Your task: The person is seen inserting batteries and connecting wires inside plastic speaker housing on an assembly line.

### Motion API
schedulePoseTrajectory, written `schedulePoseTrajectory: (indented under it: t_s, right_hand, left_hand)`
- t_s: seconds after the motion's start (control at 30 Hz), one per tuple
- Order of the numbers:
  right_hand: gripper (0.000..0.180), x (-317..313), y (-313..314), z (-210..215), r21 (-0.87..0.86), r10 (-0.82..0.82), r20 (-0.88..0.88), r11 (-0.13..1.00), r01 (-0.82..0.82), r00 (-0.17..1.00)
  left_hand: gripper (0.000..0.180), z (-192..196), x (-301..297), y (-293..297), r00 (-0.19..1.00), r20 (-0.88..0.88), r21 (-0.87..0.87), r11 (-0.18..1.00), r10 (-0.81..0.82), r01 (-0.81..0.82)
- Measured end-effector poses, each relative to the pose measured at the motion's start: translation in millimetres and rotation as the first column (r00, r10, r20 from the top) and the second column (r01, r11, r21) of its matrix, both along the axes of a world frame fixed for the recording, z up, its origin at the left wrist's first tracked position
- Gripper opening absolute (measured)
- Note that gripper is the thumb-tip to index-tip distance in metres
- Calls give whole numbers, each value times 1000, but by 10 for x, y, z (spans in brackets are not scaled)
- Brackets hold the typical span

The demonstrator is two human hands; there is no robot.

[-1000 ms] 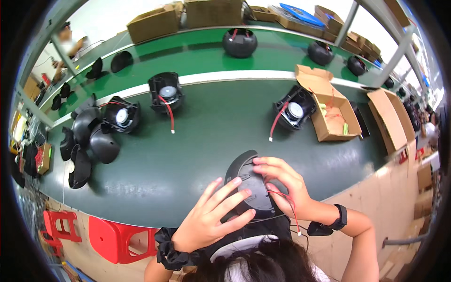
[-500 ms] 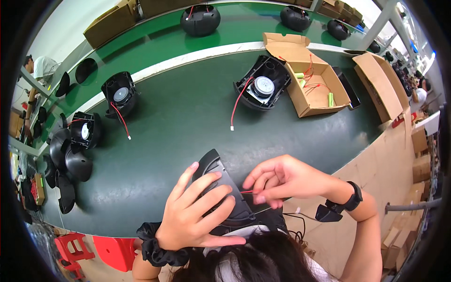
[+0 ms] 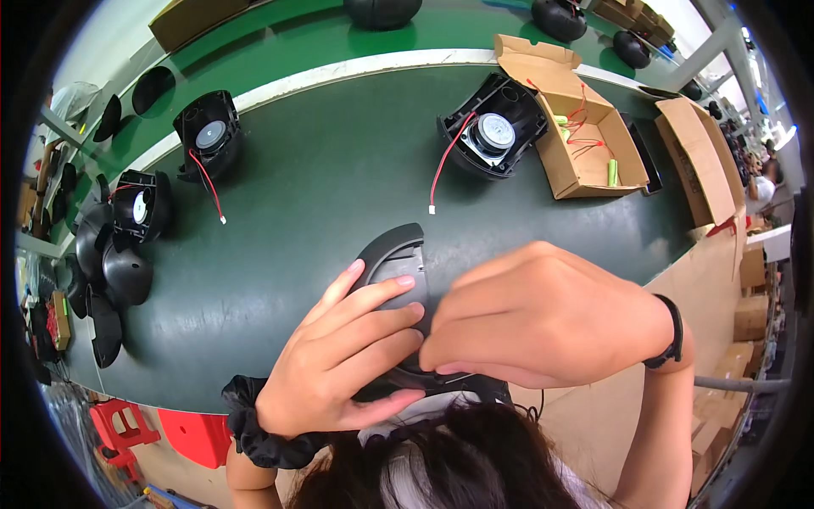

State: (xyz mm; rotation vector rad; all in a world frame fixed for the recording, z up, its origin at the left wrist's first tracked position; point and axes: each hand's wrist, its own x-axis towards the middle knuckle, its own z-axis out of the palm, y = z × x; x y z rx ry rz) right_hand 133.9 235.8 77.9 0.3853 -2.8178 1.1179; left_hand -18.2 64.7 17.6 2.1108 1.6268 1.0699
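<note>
My left hand [image 3: 339, 360] is spread over a black curved plastic housing part [image 3: 398, 246], gripping it near the table's front edge. Its fingers lie across the part's inner face, with the thumb along the near side. At the housing's right side is my right hand [image 3: 543, 314], back up and fingers curled in against the part. Whatever its fingertips hold is hidden beneath the hand. Farther off on the table, a black speaker housing [image 3: 527, 114] lies with its round speaker [image 3: 494, 133] facing up and a red wire [image 3: 441, 170] ending in a white plug.
An open cardboard box [image 3: 589, 182] holds green cylindrical batteries with red wires; another cardboard box [image 3: 695, 161] stands right of it. Two speaker housings [image 3: 208, 136] and several black shells [image 3: 127, 271] are at the left. Behind a white rail [image 3: 365, 64] runs a green belt.
My right hand has turned over and moved in against the housing, covering the red wire that showed there. The housing has tilted more upright under my left hand. The whole view has shifted slightly.
</note>
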Motion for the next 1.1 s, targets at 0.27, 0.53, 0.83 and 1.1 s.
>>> schedulePoseTrajectory:
  t_s: [0.27,0.53,0.83,1.1]
  right_hand:
    - [10,-255,-43,162,85,101,74,991,-107,992]
    - [17,213,396,175,-386,-323,51,866,317,945]
    - [15,1051,2106,-391,770,-898,-91,210,602,430]
    - [15,1151,2128,-320,666,-879,-37,333,668,475]
  left_hand:
    - [22,-90,5,-64,953,302,-99,995,43,-13]
    - [32,-202,110,35,963,271,-14,1000,6,-2]
    - [36,-2,262,91,963,269,48,999,-2,-11]
    - [35,-28,235,77,970,242,28,1000,2,-9]
